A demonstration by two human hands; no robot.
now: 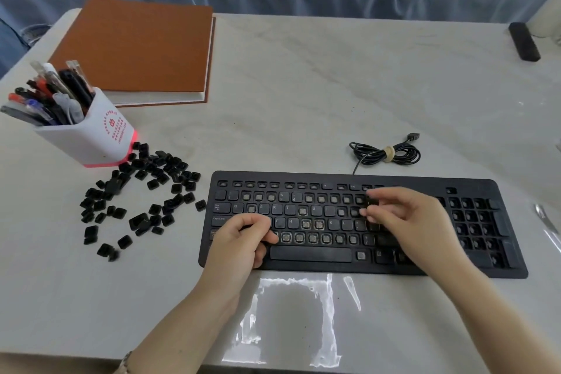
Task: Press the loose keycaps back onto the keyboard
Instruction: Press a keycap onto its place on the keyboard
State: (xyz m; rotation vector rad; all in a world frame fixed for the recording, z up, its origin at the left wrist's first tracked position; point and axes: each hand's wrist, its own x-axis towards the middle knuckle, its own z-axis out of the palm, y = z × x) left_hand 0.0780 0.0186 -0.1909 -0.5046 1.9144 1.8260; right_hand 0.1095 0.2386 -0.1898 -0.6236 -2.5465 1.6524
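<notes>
Keyboard (273, 175) lies near the table's (303, 85) near edge, right of centre, its long axis along that edge. Many seats are bare: the number row, the bottom letter row, most of the block at the right end. Right hand (403, 215) hovers over the right end of the main key block; thumb and forefinger look pinched on a dark keycap (371, 201) just above the upper rows. Judged step: seat this cap straight down on the bare seat beneath it. Left hand (239, 240) rests on the left end of the home row with fingers curled. Cannot tell whether it holds a cap; the fingers hide what is under them. Loose keycaps (139, 222) lie scattered on the table left of the keyboard, off its left edge, so the left hand is nearer for the next pick. Pen holder (91, 136) stands at the far side of the pile, touching it. Brown folder (136, 45) at the far left corner, coiled cable (385, 153) behind the keyboard; neither obstructs.
</notes>
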